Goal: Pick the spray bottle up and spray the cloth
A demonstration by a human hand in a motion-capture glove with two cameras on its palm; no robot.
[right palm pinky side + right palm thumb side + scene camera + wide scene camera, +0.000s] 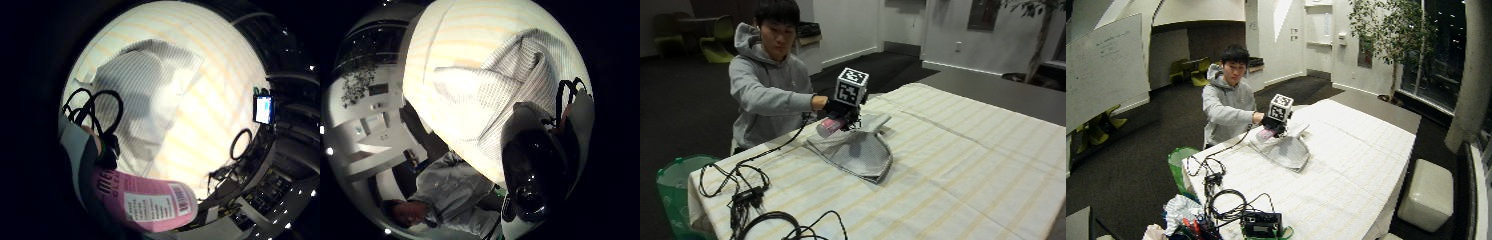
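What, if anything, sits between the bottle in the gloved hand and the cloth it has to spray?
Nothing visible does. The gloved right hand holds the pink spray bottle just above the grey cloth, which lies rumpled on the striped tablecloth, uncovered.

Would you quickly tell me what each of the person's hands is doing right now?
Right hand: grips the pink spray bottle, lifted above the cloth.
Left hand: not visible, so it cannot be told.
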